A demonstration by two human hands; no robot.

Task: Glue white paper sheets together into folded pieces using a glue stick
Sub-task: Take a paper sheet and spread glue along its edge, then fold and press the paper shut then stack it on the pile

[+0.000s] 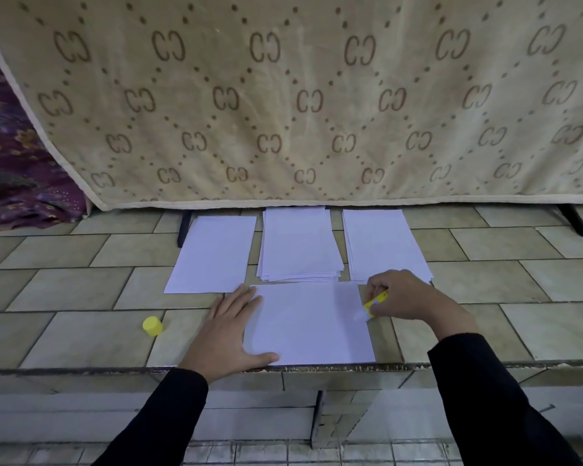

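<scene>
A white paper sheet (310, 322) lies flat at the front edge of the tiled table. My left hand (228, 331) presses flat on its left edge, fingers straight and spread. My right hand (404, 294) grips a yellow glue stick (374, 302), its white tip touching the sheet's right edge. The stick's yellow cap (152, 326) lies on the table to the left. Behind the sheet lie three lots of white paper: a left sheet (212, 253), a middle stack (298, 245) and a right stack (382, 245).
The tiled table (81, 331) ends at a worn front edge just below the sheet. A beige patterned blanket (300, 95) hangs behind the paper stacks. Purple fabric (17, 163) lies at the far left. Black frame legs (576, 220) show under the blanket.
</scene>
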